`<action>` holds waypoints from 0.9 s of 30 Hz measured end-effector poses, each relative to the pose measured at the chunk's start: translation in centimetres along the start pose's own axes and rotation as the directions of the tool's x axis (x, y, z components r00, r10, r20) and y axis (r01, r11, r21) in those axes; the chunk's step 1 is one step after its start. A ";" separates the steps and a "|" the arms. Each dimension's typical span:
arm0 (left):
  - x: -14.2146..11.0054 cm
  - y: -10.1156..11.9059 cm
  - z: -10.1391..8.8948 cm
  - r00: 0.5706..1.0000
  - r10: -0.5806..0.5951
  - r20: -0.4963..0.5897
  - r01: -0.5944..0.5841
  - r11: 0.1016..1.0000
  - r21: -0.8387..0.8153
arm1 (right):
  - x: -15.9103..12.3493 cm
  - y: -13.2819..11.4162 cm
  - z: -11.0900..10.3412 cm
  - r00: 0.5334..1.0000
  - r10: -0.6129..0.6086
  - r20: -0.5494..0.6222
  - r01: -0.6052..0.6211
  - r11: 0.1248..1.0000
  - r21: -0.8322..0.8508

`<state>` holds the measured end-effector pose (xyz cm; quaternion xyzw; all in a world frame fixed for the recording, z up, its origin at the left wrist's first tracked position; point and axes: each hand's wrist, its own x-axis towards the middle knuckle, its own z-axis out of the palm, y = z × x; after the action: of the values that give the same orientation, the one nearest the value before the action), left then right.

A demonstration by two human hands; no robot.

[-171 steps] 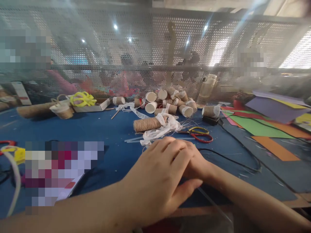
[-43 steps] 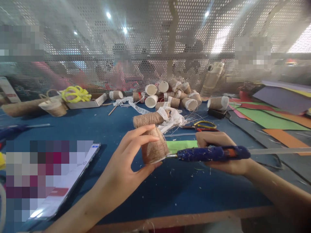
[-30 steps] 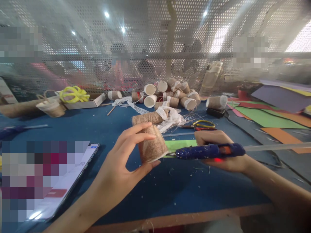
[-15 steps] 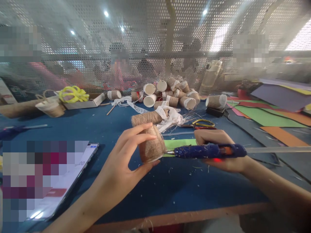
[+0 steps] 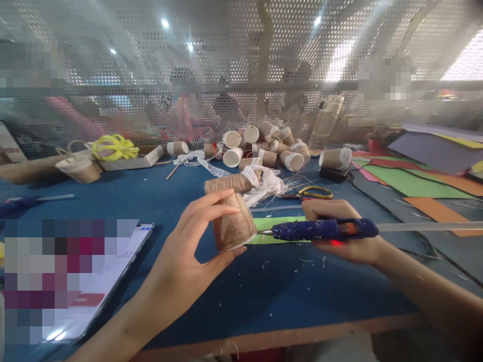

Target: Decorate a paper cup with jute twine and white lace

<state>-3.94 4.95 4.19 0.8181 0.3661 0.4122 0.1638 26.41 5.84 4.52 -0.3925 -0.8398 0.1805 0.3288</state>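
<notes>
Between the thumb and fingers of my left hand [image 5: 188,236] is a paper cup wrapped in brown twine [image 5: 234,223], its white rim tilted down to the right. My right hand [image 5: 347,241] is closed around a dark blue hot glue gun [image 5: 320,230], with a clear glue stick [image 5: 426,227] running out of its back. The gun's metal nozzle points left and meets, or nearly meets, the cup's side close to the rim. Under the gun lies a strip of light green paper [image 5: 281,229]. A spool of twine [image 5: 228,184] lies just behind the cup.
White lace [image 5: 266,183] and yellow-handled scissors [image 5: 316,192] lie behind my hands. Several wrapped cups [image 5: 292,160] are heaped against the perforated screen, near a clear bottle [image 5: 326,120]. A phone [image 5: 113,281] rests at left. Coloured paper sheets [image 5: 407,181] spread at right.
The cup has turned and shifted slightly left in my left hand. The glue gun has tilted a little and moved slightly up, its nozzle staying at the cup's edge.
</notes>
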 end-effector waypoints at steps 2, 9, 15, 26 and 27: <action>0.0 0.0 0.0 1.000 0.006 0.003 -0.006 1.000 0.011 | 0.0 -0.1 0.1 1.000 0.003 0.002 -0.003 1.000 0.009; 0.1 0.1 0.2 1.000 -0.011 0.012 0.010 1.000 0.013 | -0.1 -0.3 0.4 1.000 -0.025 0.010 0.025 0.999 0.037; 0.3 -0.2 0.2 0.996 -0.094 -0.006 0.092 0.985 -0.146 | 0.2 0.1 0.1 0.998 -0.044 0.046 0.045 0.999 -0.010; 0.9 -0.6 -0.3 0.953 -0.280 -0.112 0.246 0.937 -0.248 | 0.6 2.2 0.8 0.964 -0.092 0.249 0.122 0.987 -0.106; 0.9 -0.6 -0.3 0.947 -0.303 -0.108 0.268 0.930 -0.252 | 0.7 2.1 0.8 0.960 -0.054 0.273 0.090 0.988 -0.124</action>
<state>-4.05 6.03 4.53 0.6988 0.4413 0.4825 0.2901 26.65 7.65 3.01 -0.3548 -0.9007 0.1628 0.1907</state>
